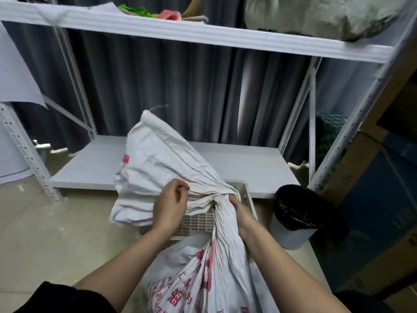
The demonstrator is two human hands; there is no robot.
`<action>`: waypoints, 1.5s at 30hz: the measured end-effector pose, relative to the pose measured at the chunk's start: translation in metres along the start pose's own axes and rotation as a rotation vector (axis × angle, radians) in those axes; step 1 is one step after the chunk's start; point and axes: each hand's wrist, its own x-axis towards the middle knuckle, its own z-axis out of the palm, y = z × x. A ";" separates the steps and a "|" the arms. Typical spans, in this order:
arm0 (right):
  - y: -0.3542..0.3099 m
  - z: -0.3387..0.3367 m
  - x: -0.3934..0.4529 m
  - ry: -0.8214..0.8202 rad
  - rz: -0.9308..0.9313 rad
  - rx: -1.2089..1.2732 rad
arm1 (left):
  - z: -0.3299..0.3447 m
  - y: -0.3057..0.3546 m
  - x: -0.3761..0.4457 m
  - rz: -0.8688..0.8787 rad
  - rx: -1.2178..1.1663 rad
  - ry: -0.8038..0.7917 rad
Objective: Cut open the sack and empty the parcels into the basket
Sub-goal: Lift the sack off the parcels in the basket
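Observation:
A white woven sack [203,274] with red print stands in front of me, its neck bunched tight at a tie. Above the tie its loose top [158,163] fans up and to the left. My left hand [170,206] pinches the folds just left of the tie. My right hand [240,213] grips the gathered neck right below the tie. Behind the sack sits a white slatted plastic basket [196,222], mostly hidden by the cloth. No parcels and no cutting tool are in sight.
A white metal shelf rack [225,163] stands behind the basket with a low board and an upper shelf [203,30] holding bundles. A white bin with a black liner [295,213] is at the right, next to cardboard boxes [372,199]. Tiled floor lies at the left.

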 end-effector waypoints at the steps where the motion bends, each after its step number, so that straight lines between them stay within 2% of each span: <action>1: -0.001 -0.003 0.002 -0.009 0.026 0.004 | 0.001 -0.001 -0.003 0.098 0.074 -0.007; 3: -0.004 -0.009 0.003 -0.004 0.064 0.002 | 0.000 -0.002 -0.006 0.241 0.206 -0.035; 4: -0.005 -0.011 0.003 0.015 0.078 0.006 | 0.001 -0.003 -0.007 0.249 0.262 -0.087; 5: -0.005 -0.013 0.005 0.025 0.082 0.009 | 0.004 -0.005 -0.008 0.203 0.290 -0.177; 7: -0.004 -0.012 0.008 0.057 0.052 -0.015 | 0.014 -0.010 -0.008 -0.052 0.236 -0.427; 9: -0.003 -0.011 0.011 0.052 0.074 -0.079 | 0.022 -0.013 -0.010 -0.374 0.078 -0.654; 11: -0.004 -0.008 0.006 0.033 0.131 -0.150 | 0.026 -0.012 -0.014 -0.596 -0.150 -0.810; 12: -0.007 -0.006 0.001 0.021 0.149 -0.164 | 0.029 -0.014 -0.015 -0.622 -0.241 -0.855; 15: -0.013 -0.004 -0.011 -0.023 0.146 -0.244 | 0.040 -0.012 -0.022 -0.554 -0.402 -1.004; 17: -0.014 -0.005 -0.008 0.007 0.100 -0.410 | 0.047 -0.007 -0.027 -0.622 -0.490 -1.023; 19: -0.016 -0.009 -0.005 -0.004 0.089 -0.745 | 0.054 -0.005 -0.032 -0.679 -0.542 -1.023; 20: -0.017 -0.012 -0.004 0.016 0.053 -0.918 | 0.056 -0.004 -0.033 -0.694 -0.578 -1.004; 22: -0.021 -0.019 -0.007 0.147 -0.027 -0.999 | 0.062 -0.003 -0.035 -0.695 -0.648 -0.943; 24: -0.024 -0.026 -0.008 0.362 -0.254 -0.883 | 0.067 0.003 -0.036 -0.682 -0.595 -0.869; 25: -0.026 -0.026 -0.014 0.368 -0.351 -0.790 | 0.070 0.004 -0.037 -0.670 -0.511 -0.793; 26: -0.028 -0.024 -0.020 0.305 -0.389 -0.700 | 0.074 0.004 -0.037 -0.654 -0.416 -0.682; 27: -0.027 -0.023 -0.021 0.212 -0.354 -0.655 | 0.077 0.003 -0.035 -0.628 -0.314 -0.562; 29: -0.020 -0.019 -0.029 0.081 -0.216 -0.782 | 0.077 0.004 -0.033 -0.558 -0.088 -0.461; 31: -0.012 -0.022 -0.024 0.127 -0.226 -0.793 | 0.075 0.003 -0.031 -0.533 -0.004 -0.437; 32: -0.011 -0.026 -0.022 0.146 -0.208 -0.656 | 0.072 0.001 -0.030 -0.544 -0.055 -0.429; 35: -0.012 -0.042 -0.013 0.158 0.002 -0.248 | 0.051 -0.015 -0.021 -0.590 -0.249 -0.394; 38: -0.017 -0.061 -0.003 0.189 0.139 -0.168 | 0.019 -0.037 -0.009 -0.661 -0.283 -0.194; 41: -0.022 -0.073 0.009 0.175 0.141 -0.329 | -0.009 -0.062 0.001 -0.676 -0.279 0.056; 45: -0.033 -0.076 0.028 0.351 0.020 -1.015 | -0.041 -0.080 0.015 -0.608 -0.217 0.360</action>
